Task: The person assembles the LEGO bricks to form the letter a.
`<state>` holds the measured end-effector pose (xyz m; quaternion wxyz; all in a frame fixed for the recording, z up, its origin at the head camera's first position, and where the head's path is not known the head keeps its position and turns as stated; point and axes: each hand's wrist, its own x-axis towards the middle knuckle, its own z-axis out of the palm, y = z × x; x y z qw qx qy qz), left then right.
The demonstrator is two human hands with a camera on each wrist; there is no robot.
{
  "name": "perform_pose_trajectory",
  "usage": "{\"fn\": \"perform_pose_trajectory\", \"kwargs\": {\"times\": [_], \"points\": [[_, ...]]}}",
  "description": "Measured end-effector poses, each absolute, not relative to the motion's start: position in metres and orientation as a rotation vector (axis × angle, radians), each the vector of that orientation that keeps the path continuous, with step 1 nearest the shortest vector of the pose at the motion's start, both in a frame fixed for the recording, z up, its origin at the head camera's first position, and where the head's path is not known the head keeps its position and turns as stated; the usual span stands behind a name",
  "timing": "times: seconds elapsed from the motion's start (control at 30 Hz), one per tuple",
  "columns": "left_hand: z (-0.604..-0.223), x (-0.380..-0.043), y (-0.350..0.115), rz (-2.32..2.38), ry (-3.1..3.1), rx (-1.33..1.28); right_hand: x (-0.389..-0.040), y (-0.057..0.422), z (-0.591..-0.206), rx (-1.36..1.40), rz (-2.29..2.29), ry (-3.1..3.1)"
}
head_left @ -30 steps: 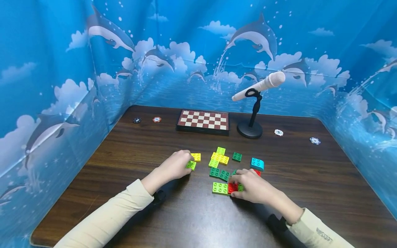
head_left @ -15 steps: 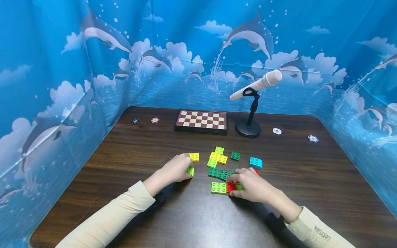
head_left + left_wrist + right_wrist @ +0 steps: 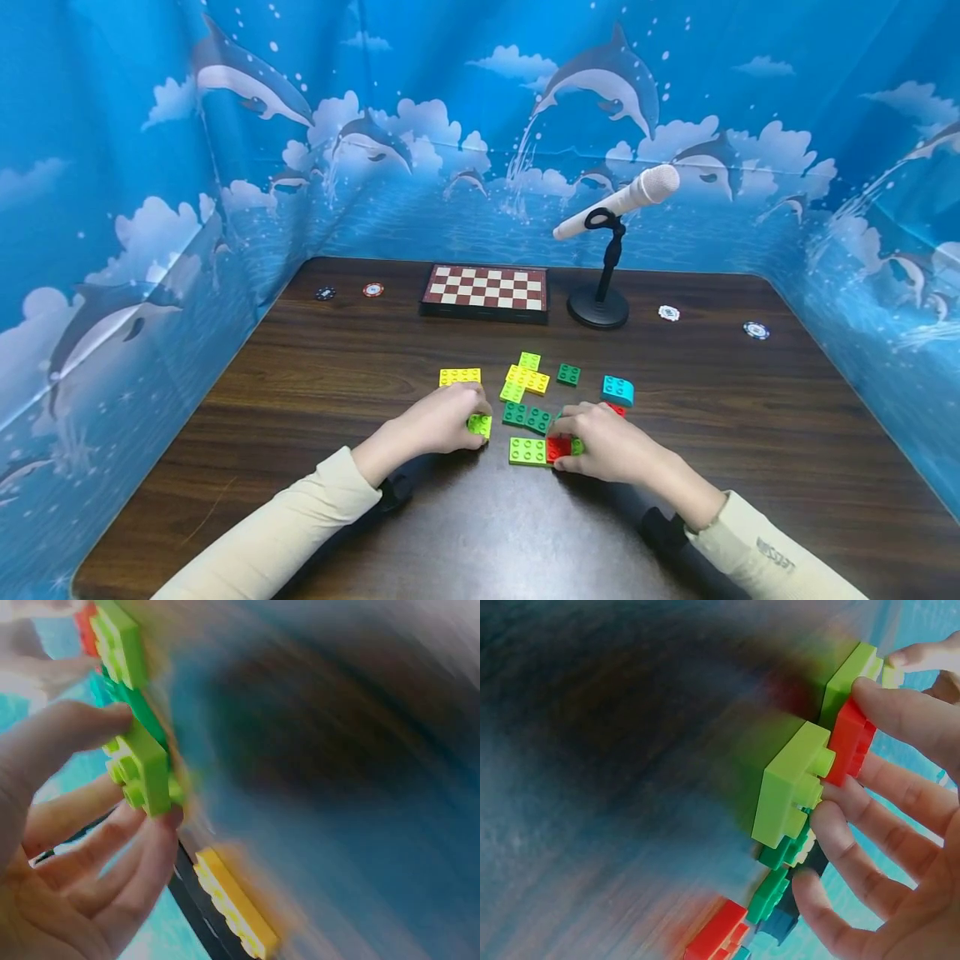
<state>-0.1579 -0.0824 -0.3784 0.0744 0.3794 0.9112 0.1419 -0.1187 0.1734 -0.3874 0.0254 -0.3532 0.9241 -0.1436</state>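
My left hand [image 3: 438, 417] pinches a lime green building brick [image 3: 479, 425] between thumb and fingers, low over the table. In the left wrist view the thumb presses one end of that lime brick [image 3: 154, 776], and a fingertip meets the other. My right hand [image 3: 607, 442] grips a red brick [image 3: 558, 450] seated across two lime bricks. One of these, the longer lime brick [image 3: 527, 451], extends leftward; the other lime brick [image 3: 791, 787] is partly hidden under the fingers in the head view. A yellow brick [image 3: 460, 377] lies just behind my left hand.
Dark green bricks [image 3: 537, 420] and a joined yellow-and-lime piece [image 3: 528, 379] lie between and beyond the hands. A turquoise brick [image 3: 618, 390] is behind the right hand. Farther back stand a checkered board [image 3: 486, 288], a microphone [image 3: 622, 200] on a stand and several poker chips.
My left hand has closed on the lime brick and carried it rightward, away from the yellow brick, toward the red-and-lime assembly. The right hand keeps its grip in nearly the same place.
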Motion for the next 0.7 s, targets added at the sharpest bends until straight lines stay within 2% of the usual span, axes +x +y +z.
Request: {"fn": "perform_pose_trajectory", "kwargs": {"times": [0.27, 0.7], "points": [[-0.374, -0.147, -0.062, 0.574, 2.602, 1.178, -0.120, 0.171, -0.384, -1.085, -0.449, 2.855], [-0.376, -0.145, -0.047, 0.517, 2.560, 1.189, -0.120, 0.171, -0.384, -1.070, -0.446, 2.851]]}}
